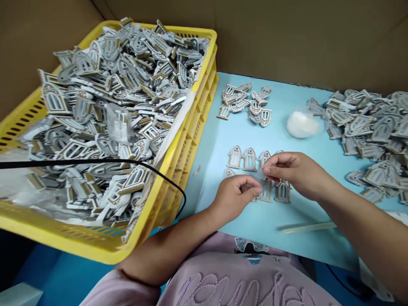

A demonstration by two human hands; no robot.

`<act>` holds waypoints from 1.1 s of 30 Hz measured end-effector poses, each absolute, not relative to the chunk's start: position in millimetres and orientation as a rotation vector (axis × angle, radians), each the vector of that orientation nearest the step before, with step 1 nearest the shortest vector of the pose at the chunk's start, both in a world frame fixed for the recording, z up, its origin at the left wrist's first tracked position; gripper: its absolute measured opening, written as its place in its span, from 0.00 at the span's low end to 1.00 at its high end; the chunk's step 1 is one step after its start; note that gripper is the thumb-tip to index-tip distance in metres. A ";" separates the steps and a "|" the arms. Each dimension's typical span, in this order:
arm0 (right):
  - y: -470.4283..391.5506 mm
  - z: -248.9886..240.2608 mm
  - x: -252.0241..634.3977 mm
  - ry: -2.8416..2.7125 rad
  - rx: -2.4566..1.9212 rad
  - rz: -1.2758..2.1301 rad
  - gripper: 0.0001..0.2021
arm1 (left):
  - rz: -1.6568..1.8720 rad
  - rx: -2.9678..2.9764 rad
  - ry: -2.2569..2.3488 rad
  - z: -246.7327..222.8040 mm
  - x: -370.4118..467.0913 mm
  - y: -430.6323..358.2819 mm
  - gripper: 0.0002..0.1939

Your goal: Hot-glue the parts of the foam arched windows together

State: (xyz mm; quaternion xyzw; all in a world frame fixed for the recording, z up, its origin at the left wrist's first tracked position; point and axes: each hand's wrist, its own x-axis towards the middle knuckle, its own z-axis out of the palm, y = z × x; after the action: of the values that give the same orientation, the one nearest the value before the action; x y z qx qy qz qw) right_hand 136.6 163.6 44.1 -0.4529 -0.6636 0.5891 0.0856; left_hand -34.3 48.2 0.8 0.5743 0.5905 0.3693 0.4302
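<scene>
Now: right hand (291,172) grip pinching clear film (260,174); left hand (234,195) grip curled, cannot tell if pinching.

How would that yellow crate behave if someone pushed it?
The yellow crate would probably feel heavy, piled with window-shaped pieces. Its slotted walls look rigid, so it would likely keep its shape. Pieces poking above the rim might spill if it jolted.

- Flat, light-blue tabletop (255,225), bordered at the back by a brown wall (287,46)
- Two rows of small, grey-white, arched window-shaped pieces (235,157) near its middle, partly hidden
- Loose cluster of similar gold-trimmed pieces (239,105) behind them
- Large heap of grey-white arched pieces (382,129) at right
- Rounded, white, blurred lump (301,124)
- Narrow, pale strip (307,228) near the front
</scene>
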 end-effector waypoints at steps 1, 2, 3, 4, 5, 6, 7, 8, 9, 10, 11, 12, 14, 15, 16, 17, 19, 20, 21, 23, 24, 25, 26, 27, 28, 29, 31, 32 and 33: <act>167.8 41.8 138.8 -1.947 -1.349 1.771 0.20 | 0.902 1.487 1.460 0.3 -34.5 47.9 0.05; 172.5 39.0 140.6 -1.931 -1.346 1.779 0.20 | 0.881 1.547 1.442 -0.4 -34.8 47.1 0.04; 177.4 35.6 141.9 -1.927 -1.348 1.775 0.21 | 0.861 1.600 1.422 -1.2 -34.8 45.9 0.03; 182.4 31.5 142.4 -1.934 -1.357 1.750 0.21 | 0.836 1.664 1.406 -2.2 -34.3 44.6 0.03; 187.2 26.7 141.9 -1.951 -1.375 1.702 0.20 | 0.804 1.748 1.406 -3.4 -33.4 43.3 0.03; 191.7 21.6 140.4 -1.977 -1.395 1.634 0.19 | 0.765 1.853 1.423 -4.8 -31.9 42.4 0.04; 195.6 16.5 137.7 -2.014 -1.410 1.553 0.17 | 0.716 1.975 1.457 -6.4 -30.2 41.7 0.05; 198.9 11.7 134.0 -2.058 -1.416 1.469 0.17 | 0.659 2.104 1.496 -8.1 -28.5 41.5 0.07; 201.2 7.5 129.6 -2.111 -1.406 1.394 0.16 | 0.598 2.224 1.533 -9.9 -26.9 41.5 0.08; 202.7 3.9 124.7 -2.172 -1.380 1.336 0.15 | 0.544 2.316 1.567 -11.6 -25.6 41.8 0.09; 203.3 1.1 119.8 -2.237 -1.340 1.298 0.14 | 0.507 2.366 1.595 -13.2 -24.8 42.2 0.09; 203.2 -1.1 115.1 -2.303 -1.294 1.271 0.12 | 0.482 2.397 1.613 -14.6 -24.5 42.4 0.09; 202.1 -4.1 107.8 -2.423 -1.205 1.224 0.08 | 0.455 2.430 1.633 -16.8 -25.1 42.4 0.09; 201.6 -5.2 105.5 -2.472 -1.170 1.195 0.07 | 0.449 2.437 1.638 -17.5 -25.8 42.1 0.09; 201.3 -6.3 104.0 -2.513 -1.143 1.161 0.07 | 0.446 2.441 1.640 -18.1 -26.6 41.7 0.09; 201.4 -7.4 103.4 -2.546 -1.123 1.125 0.07 | 0.445 2.439 1.643 -18.6 -27.4 41.3 0.09; 202.2 -9.7 103.9 -2.594 -1.098 1.054 0.07 | 0.442 2.425 1.649 -19.3 -28.7 40.7 0.09; 202.9 -11.0 104.7 -2.609 -1.088 1.018 0.07 | 0.444 2.418 1.649 -19.6 -29.2 40.5 0.09; 203.5 -12.3 105.6 -2.623 -1.077 0.983 0.08 | 0.448 2.412 1.649 -20.0 -29.5 40.4 0.09; 204.5 -14.9 107.3 -2.649 -1.039 0.920 0.08 | 0.460 2.402 1.646 -20.8 -30.0 40.3 0.10; 204.7 -16.1 107.9 -2.663 -1.014 0.892 0.07 | 0.465 2.397 1.644 -21.1 -30.1 40.3 0.10; 204.6 -17.3 108.5 -2.676 -0.990 0.864 0.07 | 0.469 2.393 1.642 -21.4 -30.2 40.2 0.10; 204.4 -18.4 108.9 -2.686 -0.972 0.838 0.06 | 0.472 2.388 1.642 -21.6 -30.2 40.2 0.10; 204.0 -19.4 109.2 -2.694 -0.964 0.811 0.06 | 0.475 2.385 1.643 -21.8 -30.2 40.2 0.10; 203.3 -20.3 109.5 -2.700 -0.968 0.784 0.06 | 0.478 2.384 1.644 -21.9 -30.1 40.3 0.10; 202.5 -21.0 109.7 -2.704 -0.984 0.758 0.07 | 0.482 2.386 1.646 -21.9 -29.9 40.3 0.10; 200.5 -21.3 109.8 -2.710 -1.042 0.713 0.08 | 0.496 2.393 1.653 -21.9 -29.4 40.6 0.10; 199.4 -20.9 109.5 -2.713 -1.077 0.698 0.08 | 0.505 2.397 1.655 -21.9 -29.1 40.7 0.10; 198.5 -20.1 108.9 -2.716 -1.115 0.686 0.08 | 0.514 2.401 1.657 -21.9 -28.8 40.8 0.10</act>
State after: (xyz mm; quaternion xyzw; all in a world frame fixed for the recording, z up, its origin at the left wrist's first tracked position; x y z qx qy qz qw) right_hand 108.9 198.5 -20.1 -0.3690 -0.8991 0.2270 0.0633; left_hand -28.8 40.8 -21.9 0.8074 0.5571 0.1727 0.0895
